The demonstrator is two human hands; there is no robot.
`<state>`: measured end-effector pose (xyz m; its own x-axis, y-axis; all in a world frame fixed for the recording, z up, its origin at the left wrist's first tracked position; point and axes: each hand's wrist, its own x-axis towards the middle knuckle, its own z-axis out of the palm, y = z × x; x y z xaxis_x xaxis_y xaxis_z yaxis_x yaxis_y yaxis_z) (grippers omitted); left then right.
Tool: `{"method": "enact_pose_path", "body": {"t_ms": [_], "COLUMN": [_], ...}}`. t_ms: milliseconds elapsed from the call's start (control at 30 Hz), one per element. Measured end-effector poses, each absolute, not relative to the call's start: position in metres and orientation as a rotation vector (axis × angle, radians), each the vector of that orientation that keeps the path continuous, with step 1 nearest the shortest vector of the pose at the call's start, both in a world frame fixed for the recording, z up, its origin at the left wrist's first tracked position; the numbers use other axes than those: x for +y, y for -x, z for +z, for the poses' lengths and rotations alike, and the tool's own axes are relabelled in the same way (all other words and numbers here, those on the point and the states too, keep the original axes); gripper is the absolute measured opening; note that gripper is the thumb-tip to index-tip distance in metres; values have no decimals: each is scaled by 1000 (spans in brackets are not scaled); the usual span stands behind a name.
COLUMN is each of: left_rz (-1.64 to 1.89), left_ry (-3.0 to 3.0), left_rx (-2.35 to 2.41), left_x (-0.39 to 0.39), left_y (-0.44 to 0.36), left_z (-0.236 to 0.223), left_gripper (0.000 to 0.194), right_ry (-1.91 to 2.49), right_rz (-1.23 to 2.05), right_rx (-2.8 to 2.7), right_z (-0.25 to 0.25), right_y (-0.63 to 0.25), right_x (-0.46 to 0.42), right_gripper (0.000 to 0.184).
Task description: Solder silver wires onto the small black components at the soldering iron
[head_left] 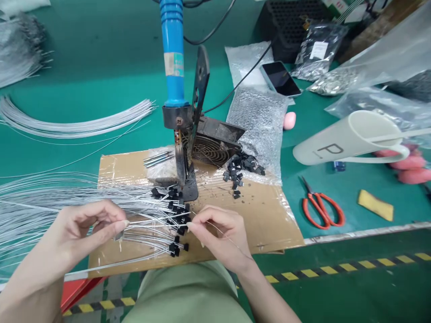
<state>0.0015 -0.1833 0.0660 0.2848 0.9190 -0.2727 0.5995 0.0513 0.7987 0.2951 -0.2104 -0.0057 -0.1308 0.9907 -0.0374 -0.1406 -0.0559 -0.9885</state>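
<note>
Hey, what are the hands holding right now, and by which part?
Wires. The left hand pinches them between thumb and fingers, exactly where along their length I can't tell; the right hand pinches one, seemingly at its end.

Picture edges cut off the grey wires (84, 192) and blue handle (173, 40).

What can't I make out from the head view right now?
Head view:
- Left ends of the wires: cut off by the left edge.
- What the right hand pinches: partly hidden by its own grip.
- Blue handle: top cut off by upper edge.
- Print on the bag label: too small to read.
</note>
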Motion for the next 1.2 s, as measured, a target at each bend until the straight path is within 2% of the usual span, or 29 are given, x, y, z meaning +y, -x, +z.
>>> {"method": "enact_pose_path", "body": {"t_ms": [500,700,800,833,900,1100,1200], "left_rz": [377,325,312,310,314,369,482], "left_ry": [-1631,-1764,-1860,-1875,-1837,-1483,-1365], "left_rx": [1349,1469,1477,1454,1425,1411,1431], "left_x": [-186,-197,-208,-211,-213,-205,-203], "left_y": [-10,-31,-60,-70,-87,-105,-103], "left_z": [72,76,74,73,68,57,54], "left_gripper": [23,15,28,27,18,27,27], "right_ry": [913,880,915,919,921,991,1082], "right_rz": [1549,1466,1341,1298,1232,1222,1260], "right_rx": [-1158,-1293,-1399,-1435,-1469,-1350,-1091], "right_z": [-3,0,0,-1,-2,-8,-11], "right_y": [-300,-300,-297,-296,-295,-297,-302], "right_x": [-203,-203,-205,-206,-207,-211,-212], "right_gripper": [20,23,22,21,20,17,26]}}
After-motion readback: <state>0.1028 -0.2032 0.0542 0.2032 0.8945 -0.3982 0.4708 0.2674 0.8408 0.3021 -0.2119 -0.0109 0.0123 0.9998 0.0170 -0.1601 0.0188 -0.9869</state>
